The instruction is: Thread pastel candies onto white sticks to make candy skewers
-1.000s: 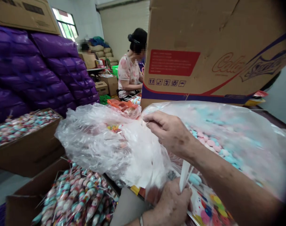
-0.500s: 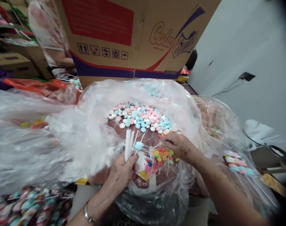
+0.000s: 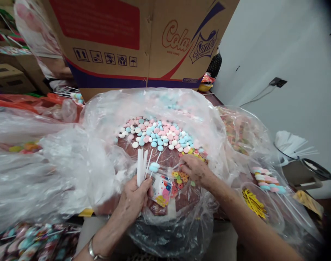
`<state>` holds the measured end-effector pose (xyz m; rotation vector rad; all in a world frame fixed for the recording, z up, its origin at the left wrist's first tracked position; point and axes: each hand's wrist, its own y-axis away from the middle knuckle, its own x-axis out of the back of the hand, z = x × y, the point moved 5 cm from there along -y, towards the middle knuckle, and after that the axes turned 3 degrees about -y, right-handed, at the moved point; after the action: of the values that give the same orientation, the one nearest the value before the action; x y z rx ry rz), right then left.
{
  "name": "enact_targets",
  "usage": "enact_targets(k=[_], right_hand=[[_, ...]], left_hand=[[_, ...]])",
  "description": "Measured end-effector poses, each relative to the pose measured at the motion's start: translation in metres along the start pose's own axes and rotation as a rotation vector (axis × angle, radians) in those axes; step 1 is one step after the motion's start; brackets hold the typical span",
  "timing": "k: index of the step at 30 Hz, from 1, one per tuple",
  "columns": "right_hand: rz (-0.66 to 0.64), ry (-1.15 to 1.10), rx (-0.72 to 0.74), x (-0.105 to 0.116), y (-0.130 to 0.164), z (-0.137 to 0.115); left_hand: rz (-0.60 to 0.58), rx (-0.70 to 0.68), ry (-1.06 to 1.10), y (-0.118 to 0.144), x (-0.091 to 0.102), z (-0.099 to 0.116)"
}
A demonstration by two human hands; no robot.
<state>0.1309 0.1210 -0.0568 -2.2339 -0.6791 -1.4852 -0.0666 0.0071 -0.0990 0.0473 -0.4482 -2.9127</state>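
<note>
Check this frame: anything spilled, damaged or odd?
Nothing stands out. The sweets lie inside the open plastic bag; the left hand holds white sticks, the right hand rests on small ring sweets.

1. The view has swung down and right since a second ago: the co-worker and purple sacks have left the frame, and the candy bag [image 3: 154, 108] now fills the centre
2. The right hand [image 3: 194, 169] has gone from the bag's upper rim down to the ring candies [image 3: 179, 178] at centre
3. The left hand [image 3: 134, 201] has shifted slightly left since half a second ago, sticks [image 3: 140, 166] upright
</note>
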Motion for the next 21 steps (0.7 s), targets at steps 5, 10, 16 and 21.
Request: enact_targets(k=[5,10,16,21], right_hand=[[-0.03,-0.352,-0.079,0.006,0.006,-0.002],[-0.148,-0.263,0.043,-0.002,0.006,-0.026],[-0.212,-0.096,-0.021,-0.009,0.001,-0.031],[-0.202,0.102,-0.047,-0.018,0.012,-0.038]], left_hand=[[-0.002,0.004,0.01,0.0,0.0,0.0],[-0.006,-0.011,-0.017,0.0,0.001,-0.001],[-0.003,-0.004,-0.03,-0.001,0.001,-0.002],[0.001,-0.003,-0.03,0.0,0.001,0.002]])
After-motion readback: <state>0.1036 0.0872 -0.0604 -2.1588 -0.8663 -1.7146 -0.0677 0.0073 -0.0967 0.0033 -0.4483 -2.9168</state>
